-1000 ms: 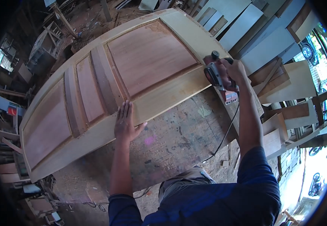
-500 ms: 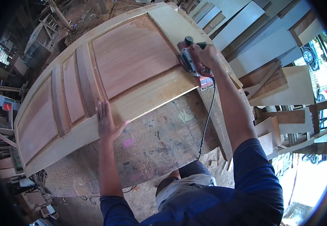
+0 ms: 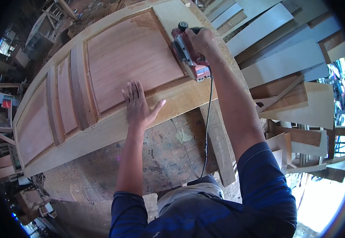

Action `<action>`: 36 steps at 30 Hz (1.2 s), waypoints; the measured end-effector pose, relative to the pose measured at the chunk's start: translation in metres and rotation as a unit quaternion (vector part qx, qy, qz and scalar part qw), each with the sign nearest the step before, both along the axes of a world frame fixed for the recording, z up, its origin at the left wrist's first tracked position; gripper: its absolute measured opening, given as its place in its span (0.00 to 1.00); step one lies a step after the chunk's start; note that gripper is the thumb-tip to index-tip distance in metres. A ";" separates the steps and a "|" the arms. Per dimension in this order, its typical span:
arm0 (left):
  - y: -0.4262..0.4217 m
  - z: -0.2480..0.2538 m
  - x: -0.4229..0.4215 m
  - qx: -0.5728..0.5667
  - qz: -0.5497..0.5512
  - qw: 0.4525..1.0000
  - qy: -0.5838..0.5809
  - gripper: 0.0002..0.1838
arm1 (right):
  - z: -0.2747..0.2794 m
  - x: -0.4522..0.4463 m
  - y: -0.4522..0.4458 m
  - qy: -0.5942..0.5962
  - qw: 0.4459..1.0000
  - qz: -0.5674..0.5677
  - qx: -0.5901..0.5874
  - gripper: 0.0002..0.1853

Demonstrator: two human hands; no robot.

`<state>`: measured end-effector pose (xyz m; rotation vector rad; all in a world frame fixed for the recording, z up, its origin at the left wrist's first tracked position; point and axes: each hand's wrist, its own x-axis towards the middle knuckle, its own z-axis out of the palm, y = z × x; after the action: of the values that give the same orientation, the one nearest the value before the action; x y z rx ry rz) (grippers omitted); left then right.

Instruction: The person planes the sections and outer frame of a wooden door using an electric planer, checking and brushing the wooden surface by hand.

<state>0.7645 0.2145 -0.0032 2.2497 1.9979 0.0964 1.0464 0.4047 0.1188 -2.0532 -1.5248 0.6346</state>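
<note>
A large wooden panelled door lies across a worn workbench. My left hand rests palm down with spread fingers on the door's near rail, its fingertips reaching the edge of the biggest inset panel. My right hand is wrapped round the rear handle of a red and grey power planer. The planer sits at the door's right end, where the near rail meets the end rail. Its black cord hangs past my right forearm and over the bench edge. Wood dust lies along the panel grooves.
Boards and offcuts lean and lie to the right. A loose plank sticks out from beneath the door's right end. Scrap wood and a wooden frame stand at the back left. Sawdust covers part of the bench.
The planer in my right hand has moved left and away from me over the door's corner. My left hand has shifted right along the near rail. The camera view has shifted too.
</note>
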 end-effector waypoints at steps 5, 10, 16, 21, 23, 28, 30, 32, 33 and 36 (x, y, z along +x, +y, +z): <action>0.001 -0.001 -0.001 -0.011 0.005 1.000 -0.003 0.74 | -0.017 -0.008 0.066 -0.018 1.000 0.021 0.009 0.34; 0.002 -0.005 -0.002 -0.030 0.009 0.999 0.011 0.74 | -0.005 -0.022 0.100 0.004 0.999 0.039 -0.025 0.34; 0.003 0.002 -0.004 -0.035 0.007 0.999 -0.026 0.73 | -0.025 -0.033 0.175 -0.008 0.998 0.054 0.010 0.36; 0.003 0.011 -0.002 -0.015 0.006 0.998 -0.064 0.71 | -0.029 -0.046 0.229 -0.030 0.997 0.072 0.026 0.35; 0.005 0.015 -0.003 -0.016 0.006 0.997 -0.079 0.69 | -0.039 -0.051 0.254 -0.019 0.995 0.075 0.060 0.35; 0.008 0.020 -0.003 -0.019 0.006 0.995 -0.101 0.67 | -0.030 -0.068 0.290 -0.009 0.994 0.084 0.071 0.33; 0.008 0.018 -0.004 -0.023 0.003 0.995 -0.099 0.67 | -0.024 -0.075 0.300 0.002 0.996 0.083 0.044 0.33; 0.008 0.018 -0.004 -0.029 0.006 0.994 -0.108 0.66 | -0.018 -0.078 0.311 0.009 0.996 0.080 0.042 0.33; 0.007 0.017 -0.003 -0.028 0.006 0.993 -0.111 0.66 | -0.025 -0.079 0.324 0.001 0.996 0.071 0.061 0.33; 0.006 0.016 -0.006 -0.015 0.002 0.994 -0.108 0.65 | -0.037 -0.084 0.349 -0.004 0.993 0.045 0.105 0.34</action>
<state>0.7590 0.2207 0.0127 2.1142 1.8793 0.2945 0.9627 0.7541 0.0815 -1.8410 -1.6223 0.4776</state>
